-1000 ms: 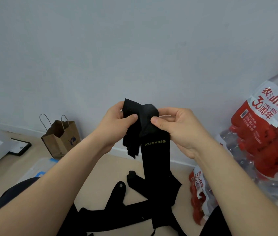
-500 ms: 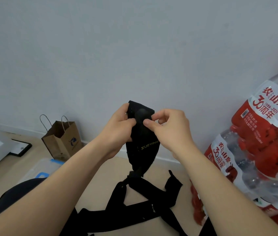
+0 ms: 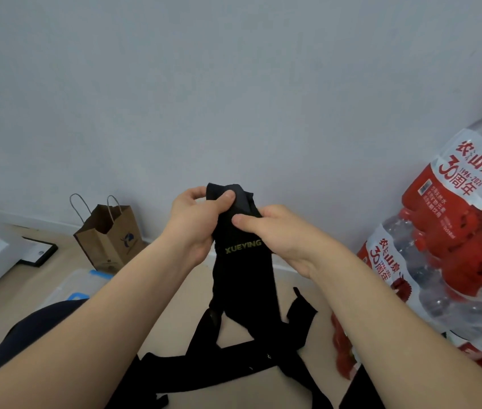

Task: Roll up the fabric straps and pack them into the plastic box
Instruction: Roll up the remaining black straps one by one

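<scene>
A black fabric strap (image 3: 242, 270) printed XUEYING hangs in front of me, its top end bunched into a small roll. My left hand (image 3: 195, 222) grips that roll from the left, thumb pressed on top. My right hand (image 3: 281, 234) pinches the strap from the right, thumb across its front. The strap's lower part trails down to more black straps (image 3: 234, 364) lying tangled on the floor. A clear plastic box (image 3: 77, 286) with blue clips sits on the floor at lower left, partly hidden by my left forearm.
A brown paper bag (image 3: 110, 237) stands against the wall at left. Shrink-wrapped packs of red-labelled water bottles (image 3: 452, 240) are stacked at right. A dark flat frame (image 3: 37, 251) and a white edge lie at far left. The floor is beige.
Both hands have dropped slightly and kept working the strap's top end; the right thumb now lies across the front, and the XUEYING print sits lower and faces me squarely.
</scene>
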Motion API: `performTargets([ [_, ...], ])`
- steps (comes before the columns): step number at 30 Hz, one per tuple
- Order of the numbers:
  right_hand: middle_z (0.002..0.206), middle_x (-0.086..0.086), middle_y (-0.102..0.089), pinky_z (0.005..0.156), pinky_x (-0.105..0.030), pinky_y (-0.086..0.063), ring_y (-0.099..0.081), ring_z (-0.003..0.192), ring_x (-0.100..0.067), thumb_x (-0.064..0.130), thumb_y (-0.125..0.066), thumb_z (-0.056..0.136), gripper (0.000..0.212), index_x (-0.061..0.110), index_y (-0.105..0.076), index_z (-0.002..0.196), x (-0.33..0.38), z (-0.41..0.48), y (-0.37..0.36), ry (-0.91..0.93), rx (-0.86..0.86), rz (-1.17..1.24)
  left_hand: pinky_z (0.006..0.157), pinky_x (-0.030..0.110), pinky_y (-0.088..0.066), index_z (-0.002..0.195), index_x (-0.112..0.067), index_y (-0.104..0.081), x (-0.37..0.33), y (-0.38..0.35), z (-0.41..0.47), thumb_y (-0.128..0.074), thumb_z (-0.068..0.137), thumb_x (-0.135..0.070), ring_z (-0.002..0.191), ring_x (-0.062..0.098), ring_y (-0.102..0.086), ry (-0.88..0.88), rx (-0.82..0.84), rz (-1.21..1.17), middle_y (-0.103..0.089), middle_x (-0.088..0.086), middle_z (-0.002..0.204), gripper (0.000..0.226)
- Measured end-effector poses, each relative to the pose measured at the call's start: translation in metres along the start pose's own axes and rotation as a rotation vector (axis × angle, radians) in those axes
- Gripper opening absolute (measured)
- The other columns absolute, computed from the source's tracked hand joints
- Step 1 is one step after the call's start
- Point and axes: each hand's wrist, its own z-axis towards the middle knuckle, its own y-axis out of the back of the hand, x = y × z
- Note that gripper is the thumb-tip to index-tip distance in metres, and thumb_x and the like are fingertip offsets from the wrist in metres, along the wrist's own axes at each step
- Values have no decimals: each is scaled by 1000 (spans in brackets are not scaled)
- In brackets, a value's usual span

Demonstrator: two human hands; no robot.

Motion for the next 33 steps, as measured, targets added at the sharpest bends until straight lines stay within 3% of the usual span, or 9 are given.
performTargets([
  [3,103,-15,-83,98,-50,-63,-81,98,-34,22,-68,104,18,10,-78,111,1,-3,-1,-27,-35,138,70,37,-62,132,-20,-48,0,5,1,-81,95,-14,88,27,-77,-63,-33,222,-73,15,108,50],
  [5,91,-10,-83,81,-39,-66,-81,85,-27,18,-66,107,16,8,-78,110,1,-3,4,-9,-60,168,65,34,-62,125,-20,-65,-7,8,-1,-62,100,-9,81,24,-77,-86,44,330,-77,13,102,28],
  [8,64,6,-73,54,-19,-51,-69,55,-8,20,-61,110,20,11,-75,100,1,-5,10,4,-123,153,77,38,-66,113,-24,-77,-11,15,-8,-42,90,4,81,16,-78,-182,252,621,-81,7,101,52],
  [12,49,10,-60,41,-12,-40,-55,38,-3,19,-56,112,25,10,-69,95,1,-11,11,-16,-110,119,85,22,-49,125,-35,-71,1,22,-22,-69,92,-13,98,4,-58,-599,336,1087,-69,-11,104,40],
  [18,46,5,-56,40,-13,-38,-51,35,-7,26,-57,112,37,13,-62,78,4,-22,12,-57,-91,164,112,35,-44,128,-29,-76,4,26,-30,-57,101,3,133,19,-53,-824,280,1103,-56,-6,151,46],
  [21,47,4,-55,39,-15,-38,-50,34,-7,34,-61,110,38,14,-66,78,2,-27,13,-123,-100,240,93,30,-56,124,-28,-77,2,24,-41,-48,102,7,108,10,-73,-713,435,915,-79,-12,114,50],
  [25,50,1,-62,45,-19,-43,-58,39,-12,38,-65,103,41,17,-66,68,-1,-35,10,-97,-185,266,67,15,-50,101,-23,-77,12,13,-54,-47,99,9,76,6,-73,-640,383,789,-79,-9,86,44],
  [30,107,-10,-83,96,-42,-62,-80,99,-27,50,-77,94,45,10,-80,114,-5,-47,8,-65,-79,318,69,37,-49,88,-14,-69,22,8,-62,-49,103,1,78,21,-66,-652,205,912,-73,0,81,29],
  [33,89,-3,-79,81,-34,-60,-75,80,-21,51,-71,96,34,19,-79,99,-5,-62,24,-108,132,293,61,41,-34,71,-12,-51,29,11,-69,-51,106,-6,69,38,-56,-591,125,1010,-61,9,67,35],
])
